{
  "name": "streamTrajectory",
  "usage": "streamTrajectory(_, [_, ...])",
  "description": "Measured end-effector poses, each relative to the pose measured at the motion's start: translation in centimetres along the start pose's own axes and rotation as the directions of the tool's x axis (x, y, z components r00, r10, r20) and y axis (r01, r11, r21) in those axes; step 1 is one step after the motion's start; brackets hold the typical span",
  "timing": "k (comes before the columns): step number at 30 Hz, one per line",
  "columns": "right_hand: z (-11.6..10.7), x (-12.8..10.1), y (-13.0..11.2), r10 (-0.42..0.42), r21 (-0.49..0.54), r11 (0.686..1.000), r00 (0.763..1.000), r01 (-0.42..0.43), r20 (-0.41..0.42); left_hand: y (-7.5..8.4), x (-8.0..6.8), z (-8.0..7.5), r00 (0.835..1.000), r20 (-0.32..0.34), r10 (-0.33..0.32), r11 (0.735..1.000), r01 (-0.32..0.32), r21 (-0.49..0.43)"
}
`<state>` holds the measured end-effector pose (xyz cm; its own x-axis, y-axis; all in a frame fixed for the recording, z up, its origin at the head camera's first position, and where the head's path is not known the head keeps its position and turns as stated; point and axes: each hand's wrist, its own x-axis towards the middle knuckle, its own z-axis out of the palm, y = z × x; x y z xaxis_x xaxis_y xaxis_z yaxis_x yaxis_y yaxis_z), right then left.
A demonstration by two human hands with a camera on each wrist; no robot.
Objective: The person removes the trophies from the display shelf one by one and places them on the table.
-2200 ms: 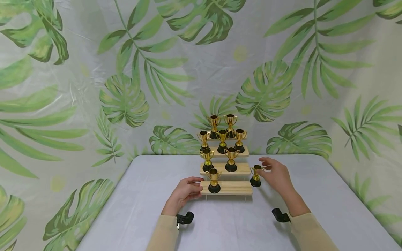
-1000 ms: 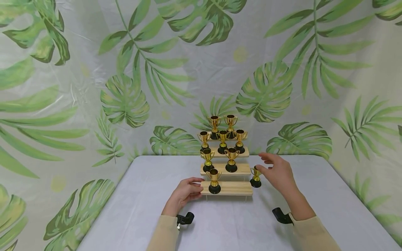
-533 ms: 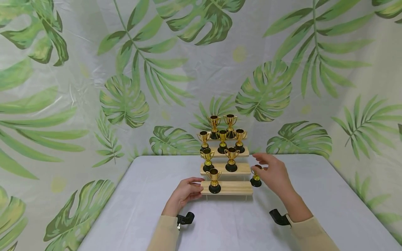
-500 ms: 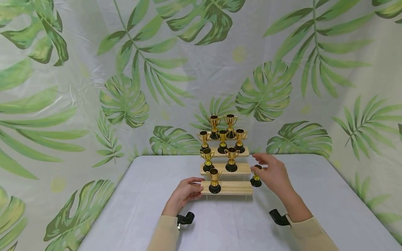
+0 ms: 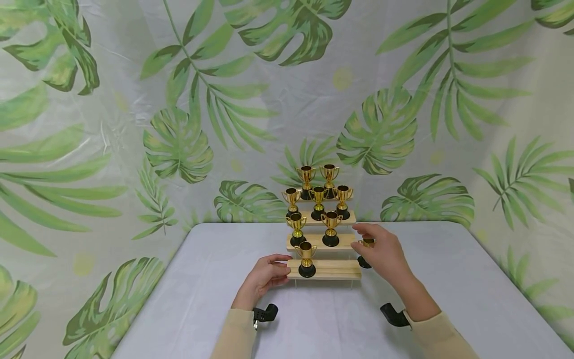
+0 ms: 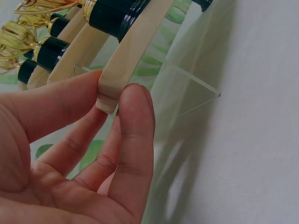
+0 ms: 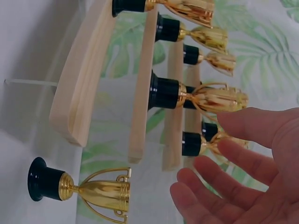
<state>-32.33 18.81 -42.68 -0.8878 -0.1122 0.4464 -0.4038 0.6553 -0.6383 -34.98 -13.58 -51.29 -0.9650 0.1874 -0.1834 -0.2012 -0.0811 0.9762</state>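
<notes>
My left hand (image 5: 265, 277) pinches the left end of the lowest wooden shelf (image 5: 336, 269) between thumb and fingers, plainly seen in the left wrist view. One small gold trophy cup (image 5: 307, 258) on a black base stands toward that shelf's left end. My right hand (image 5: 386, 250), its fingers loosely bent and holding nothing, is in the air beside the stand. It partly hides a lone trophy (image 5: 364, 263) upright on the table past the shelf's right end. The right wrist view shows that lone trophy (image 7: 105, 193) apart from the fingertips (image 7: 182, 189).
Higher tiers of the stepped stand carry several more trophies: two on the second shelf (image 5: 316, 243), three on the third (image 5: 352, 218), two on top (image 5: 329, 175). A white cloth covers the table (image 5: 215, 259). Behind hangs a leaf-patterned curtain (image 5: 287, 99).
My right hand has shifted left past the lone trophy, toward the stand, and now covers more of it. That trophy stays in place. The left hand has kept its grip on the shelf.
</notes>
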Motion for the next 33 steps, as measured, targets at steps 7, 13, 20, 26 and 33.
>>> streamTrajectory(7, [0.6, -0.2, -0.3, -0.035, -0.003, 0.999, 0.999, 0.035, -0.002, -0.2, 0.0, -0.1, 1.000, 0.000, 0.000, 1.000, 0.000, -0.002])
streamTrajectory(13, [0.9, -0.3, -0.8, -0.059, 0.023, 0.998, 0.998, 0.059, 0.020, -0.3, -0.1, -0.2, 1.000, -0.013, -0.022, 1.000, 0.022, -0.002])
streamTrajectory(20, [1.8, -0.2, -1.0, -0.056, 0.079, 0.995, 0.998, 0.053, 0.033, -0.2, 0.0, -0.6, 1.000, 0.002, 0.003, 1.000, -0.003, 0.012])
streamTrajectory(26, [2.6, -0.1, -1.5, -0.073, 0.097, 0.993, 0.996, 0.068, 0.050, -0.4, -0.3, -0.9, 1.000, -0.001, 0.000, 1.000, 0.000, 0.025])
streamTrajectory(33, [2.5, 0.3, -2.6, -0.108, 0.118, 0.988, 0.993, 0.101, 0.049, -0.2, 0.3, -0.3, 1.000, 0.014, 0.003, 1.000, -0.003, 0.008])
